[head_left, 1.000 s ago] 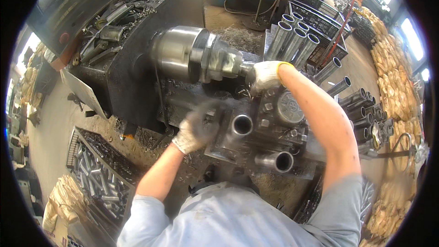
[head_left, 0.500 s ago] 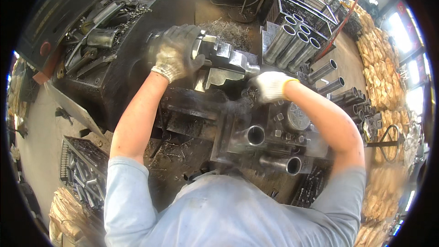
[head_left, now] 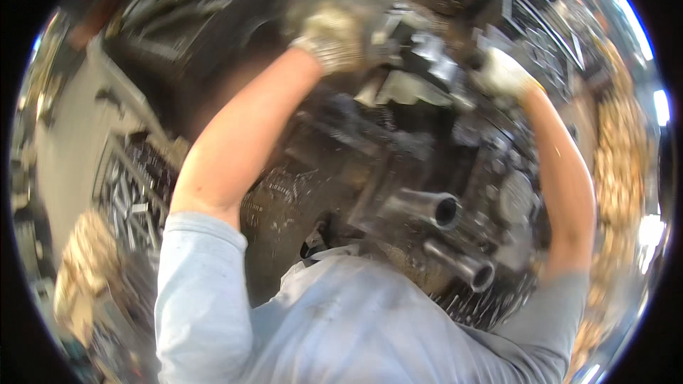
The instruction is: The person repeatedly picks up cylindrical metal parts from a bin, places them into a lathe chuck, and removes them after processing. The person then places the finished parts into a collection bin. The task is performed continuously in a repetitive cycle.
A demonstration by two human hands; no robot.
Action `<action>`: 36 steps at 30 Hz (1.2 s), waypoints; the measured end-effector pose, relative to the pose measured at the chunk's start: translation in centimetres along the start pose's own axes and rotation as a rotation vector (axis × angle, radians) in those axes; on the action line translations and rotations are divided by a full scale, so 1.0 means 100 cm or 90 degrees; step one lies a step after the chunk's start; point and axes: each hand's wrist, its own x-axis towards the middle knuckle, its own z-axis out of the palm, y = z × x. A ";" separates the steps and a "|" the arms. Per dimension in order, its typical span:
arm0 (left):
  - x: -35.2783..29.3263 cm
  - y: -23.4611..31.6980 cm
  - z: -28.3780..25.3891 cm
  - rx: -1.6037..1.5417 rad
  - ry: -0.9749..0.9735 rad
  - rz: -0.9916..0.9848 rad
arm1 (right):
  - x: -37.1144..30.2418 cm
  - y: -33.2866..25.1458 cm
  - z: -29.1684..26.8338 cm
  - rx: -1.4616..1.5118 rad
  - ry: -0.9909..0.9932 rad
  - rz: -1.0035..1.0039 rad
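Observation:
My left hand (head_left: 341,28), in a dirty knitted work glove, is at the left side of a lathe's metal chuck (head_left: 416,89) with stepped jaws. Motion smears its fingers, so I cannot tell how they close. To the right of the chuck is my right hand (head_left: 501,75), in a cleaner white glove, apart from the jaws and beside the metal tubes at the far right. Its fingers look bent toward a dark blurred patch; whether they hold anything is unclear.
Two metal tubes, a nearer one (head_left: 469,270) and a farther one (head_left: 427,206), lie on the machine in front of me. A crate of metal pieces (head_left: 128,195) stands at the left. Stacked tan bundles (head_left: 619,163) line the right. Metal shavings (head_left: 284,185) litter the floor.
The whole view has shifted and blurred. My right hand has moved away from the chuck's right end, farther right and toward the tubes. My left hand stays beside the chuck.

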 end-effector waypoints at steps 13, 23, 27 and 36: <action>-0.002 0.005 -0.009 -0.072 -0.039 -0.057 | 0.016 0.028 0.030 0.143 -0.213 0.112; 0.007 0.003 -0.005 0.018 -0.084 -0.055 | -0.121 0.024 -0.006 -0.336 0.137 0.090; -0.010 0.054 -0.038 -0.079 0.004 -0.148 | -0.204 -0.085 -0.019 -0.224 0.300 0.199; -0.223 0.225 -0.076 -1.148 0.020 -0.694 | -0.275 -0.207 0.163 0.275 0.219 0.012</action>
